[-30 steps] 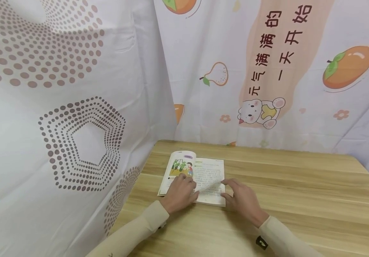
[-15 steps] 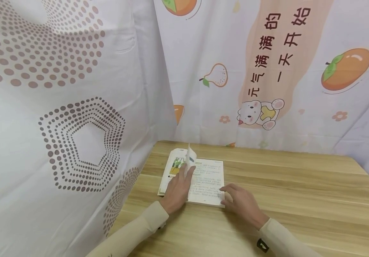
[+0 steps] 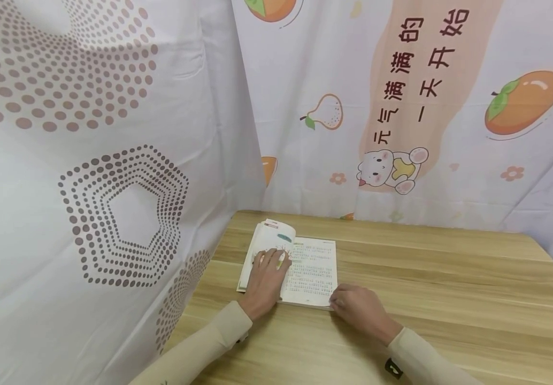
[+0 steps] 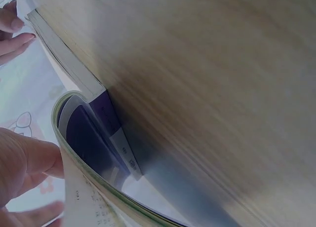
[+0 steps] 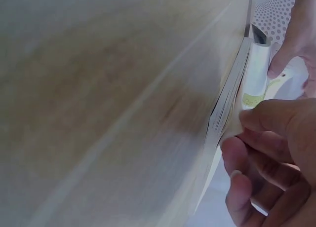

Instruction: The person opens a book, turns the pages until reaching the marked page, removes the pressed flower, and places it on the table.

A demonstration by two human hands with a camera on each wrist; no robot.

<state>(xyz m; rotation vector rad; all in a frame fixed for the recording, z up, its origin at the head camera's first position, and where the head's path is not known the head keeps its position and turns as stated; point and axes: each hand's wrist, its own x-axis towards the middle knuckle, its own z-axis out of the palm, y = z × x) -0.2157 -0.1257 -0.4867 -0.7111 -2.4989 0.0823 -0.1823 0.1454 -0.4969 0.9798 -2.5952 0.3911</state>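
An illustrated book (image 3: 311,270) lies open on the wood-grain table (image 3: 440,278), just beyond and between the two hands. The left hand (image 3: 264,280) rests on the left page (image 3: 269,234), fingers extended and slightly spread, partly covering a coloured picture; a teal oval heading (image 3: 284,237) shows just past its fingertips. The right hand (image 3: 359,310) is at the near outer corner of the right page (image 3: 312,262), thumb and forefinger pinching paper there, the other fingers curled in beneath them. Lines of small print, too fine to read, fill that page between the hands.

From the left wrist, the book's left half bows upward beside the left hand, and a dark purple spine (image 4: 104,110) with a pale label stands next to the table surface.

Light beige sleeves (image 3: 216,337) reach to the wrists of both hands, and a small dark item (image 3: 393,368) sits below the right hand's cuff. Beyond the hands hangs a white cloth (image 3: 305,166) printed with orange fruit, a pear outline, a cartoon bear and large Chinese characters. Left of the left hand is another white cloth (image 3: 132,219), patterned with brown dots.
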